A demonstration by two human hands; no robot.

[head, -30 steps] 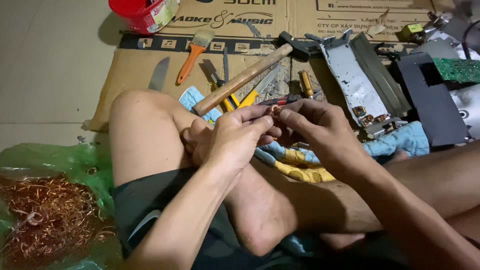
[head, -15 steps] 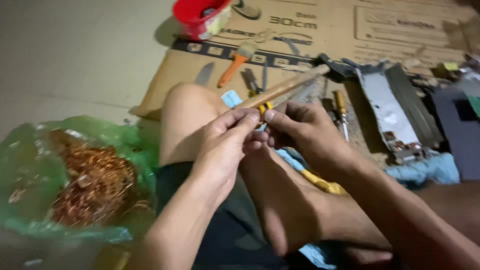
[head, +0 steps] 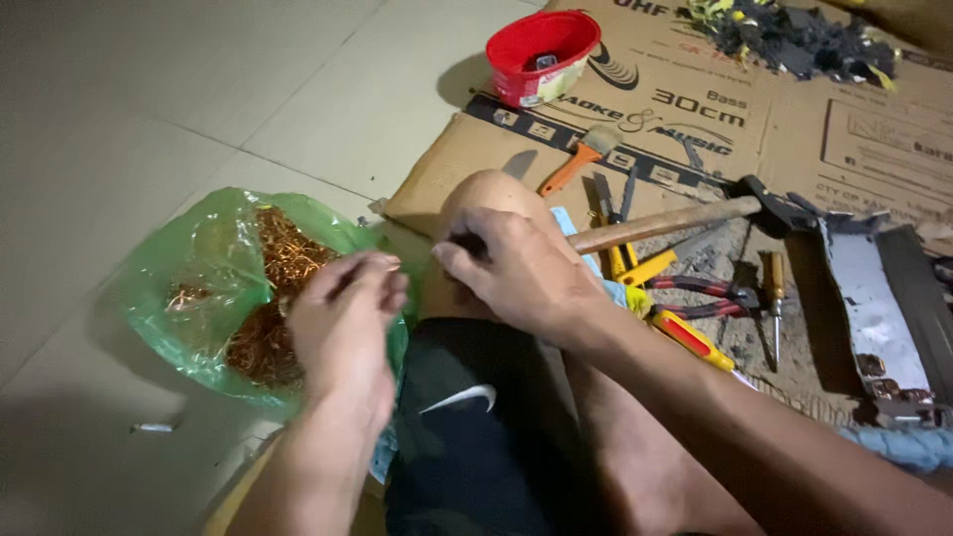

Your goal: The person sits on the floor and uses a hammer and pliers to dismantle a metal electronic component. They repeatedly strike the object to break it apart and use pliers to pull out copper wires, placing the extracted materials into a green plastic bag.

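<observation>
A sheet of cardboard point(head: 874, 149) covers the floor at the upper right, with tools strewn over it. At the left a green bag point(head: 189, 298) lies open on the tiles, holding a tangle of copper wire point(head: 268, 298). A metal chassis point(head: 884, 318) sits at the right edge of the cardboard, and a red tub point(head: 541, 55) stands at its top corner. A hammer point(head: 675, 220) lies across the tools, its wooden handle pointing at the person's raised knee, with a paintbrush point(head: 579, 157) above it and pliers point(head: 710, 296) and a screwdriver point(head: 774, 298) below.

The left hand point(head: 342, 333) hangs over the bag's near edge, fingers curled and pinched together; it is blurred, so what it grips, perhaps a strand of wire, cannot be told. The right hand point(head: 511, 273) rests by the knee, thumb and forefinger pinched shut on something too small to make out.
</observation>
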